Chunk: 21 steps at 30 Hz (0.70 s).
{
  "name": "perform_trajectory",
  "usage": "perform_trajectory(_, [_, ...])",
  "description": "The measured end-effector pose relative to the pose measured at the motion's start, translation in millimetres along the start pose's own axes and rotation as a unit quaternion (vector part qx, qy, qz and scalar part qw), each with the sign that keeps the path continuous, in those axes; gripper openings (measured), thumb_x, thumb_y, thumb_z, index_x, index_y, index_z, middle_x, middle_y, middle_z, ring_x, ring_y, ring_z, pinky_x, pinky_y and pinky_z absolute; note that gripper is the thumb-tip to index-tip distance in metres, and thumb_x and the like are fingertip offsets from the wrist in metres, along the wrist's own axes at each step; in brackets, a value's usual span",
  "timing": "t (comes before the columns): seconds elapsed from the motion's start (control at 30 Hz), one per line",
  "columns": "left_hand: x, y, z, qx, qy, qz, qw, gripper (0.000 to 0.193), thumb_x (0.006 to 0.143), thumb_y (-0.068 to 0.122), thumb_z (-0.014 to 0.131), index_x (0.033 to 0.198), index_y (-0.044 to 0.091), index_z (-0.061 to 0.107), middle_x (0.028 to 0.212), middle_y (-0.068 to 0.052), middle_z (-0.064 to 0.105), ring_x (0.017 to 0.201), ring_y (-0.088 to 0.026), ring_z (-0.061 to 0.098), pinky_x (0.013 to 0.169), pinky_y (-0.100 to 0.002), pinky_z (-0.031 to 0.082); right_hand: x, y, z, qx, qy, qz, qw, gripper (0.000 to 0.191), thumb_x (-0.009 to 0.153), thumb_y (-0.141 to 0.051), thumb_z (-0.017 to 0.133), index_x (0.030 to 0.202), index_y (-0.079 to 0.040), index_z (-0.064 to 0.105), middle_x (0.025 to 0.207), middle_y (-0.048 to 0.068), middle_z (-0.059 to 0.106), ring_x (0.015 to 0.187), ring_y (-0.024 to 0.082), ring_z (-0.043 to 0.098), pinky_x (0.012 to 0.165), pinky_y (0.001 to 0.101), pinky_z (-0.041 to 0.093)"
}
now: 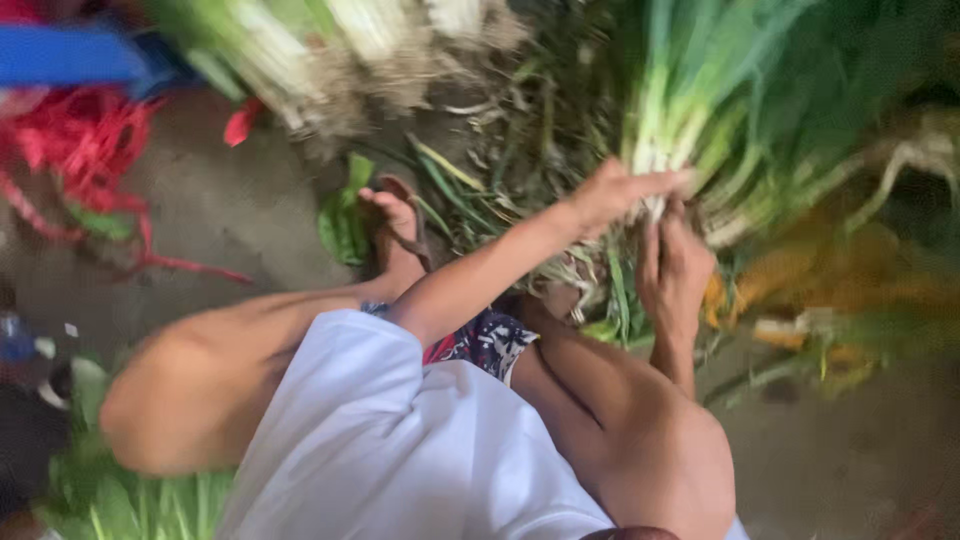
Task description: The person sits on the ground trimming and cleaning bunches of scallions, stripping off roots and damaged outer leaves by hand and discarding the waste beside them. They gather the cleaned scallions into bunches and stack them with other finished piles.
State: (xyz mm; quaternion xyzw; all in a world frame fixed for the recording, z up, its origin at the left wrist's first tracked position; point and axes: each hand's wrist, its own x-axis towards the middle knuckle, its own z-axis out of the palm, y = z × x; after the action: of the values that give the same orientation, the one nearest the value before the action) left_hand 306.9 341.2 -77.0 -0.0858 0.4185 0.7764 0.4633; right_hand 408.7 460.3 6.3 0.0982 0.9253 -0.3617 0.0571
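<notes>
nearest the camera is the person's white sleeve (400, 440), with bent bare knees on either side of it and a patch of dark patterned cloth (490, 340) between them. from there both forearms reach up toward a bunch of spring onions (690, 130), the landmark for everything else here.

the left hand (615, 195) lies against the lower, white end of the bunch, its fingers stretched out long and pointing right across the stalks, so it is mostly open and pressing on them rather than wrapped round. the right hand (675, 265) sits just below the bunch, fingers pointing up and curled into the root end; it seems to pinch at the roots, but motion blur hides whether it is truly closed on them.

the spring onions lie on the floor (250, 210), white bases toward the hands, pale green stalks fanning up and right into dark green leaves. pale stringy roots hang at the base.

left of the bunch a bare foot in a sandal (395, 225) rests on the floor beside a green leaf (345, 215). below and right of the bunch lies blurred yellow-orange trimmings. further left of it, at the top, lies a second heap of white-stalked onions (330, 50), and beyond that, far left, a tangle of red strings (85, 150). leafy greens (110, 490) sit far below-left.
</notes>
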Motion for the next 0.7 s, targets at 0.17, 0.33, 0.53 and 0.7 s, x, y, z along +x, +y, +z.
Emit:
perform_trajectory(0.17, [19.4, 91.2, -20.6, 0.025, 0.024, 0.065, 0.997, 0.052, 0.089, 0.054, 0.075, 0.084, 0.002, 0.081, 0.086, -0.018, 0.081, 0.096, -0.018, 0.078, 0.09, -0.031, 0.048, 0.9, -66.1, -37.4, 0.211, -0.203, 0.098, 0.951, 0.021, 0.094, -0.023, 0.062, 0.089, -0.003, 0.068, 0.078, 0.011, 0.062, 0.069, 0.018, 0.057, 0.066, 0.0369, 0.045])
perform_trajectory(0.33, [-7.4, 157.3, -9.4, 0.104, 0.013, 0.041, 0.994, 0.053, 0.072, 0.052, 0.084, 0.091, 0.002, 0.082, 0.092, -0.014, 0.085, 0.096, -0.025, 0.079, 0.102, -0.046, 0.046, 85.0, -115.3, -41.9, 0.438, -0.061, 0.17, 0.881, 0.029, 0.095, -0.032, 0.064, 0.114, -0.011, 0.065, 0.11, 0.009, 0.067, 0.098, 0.016, 0.067, 0.087, 0.0318, 0.055])
perform_trajectory(0.53, [-117.8, 178.4, -18.8, 0.36, 0.005, -0.022, 0.933, 0.069, 0.074, 0.048, 0.085, 0.125, 0.006, 0.065, 0.112, -0.011, 0.071, 0.098, -0.023, 0.069, 0.086, -0.036, 0.059, 152.5, -223.4, -30.8, 0.597, -0.136, 0.09, 0.786, 0.048, 0.09, -0.018, 0.08, 0.131, -0.007, 0.057, 0.12, 0.016, 0.069, 0.109, 0.026, 0.072, 0.097, 0.0411, 0.062])
perform_trajectory(0.7, [-190.9, 248.7, -90.5, 0.283, 0.035, 0.065, 0.956, 0.055, 0.082, 0.047, 0.077, 0.114, 0.002, 0.071, 0.103, -0.016, 0.075, 0.082, -0.02, 0.072, 0.078, -0.033, 0.064, 213.2, -319.1, 3.7, 0.579, -0.207, -0.028, 0.788, 0.029, 0.102, -0.002, 0.078, 0.12, 0.005, 0.057, 0.106, 0.016, 0.067, 0.098, 0.028, 0.069, 0.092, 0.0411, 0.058])
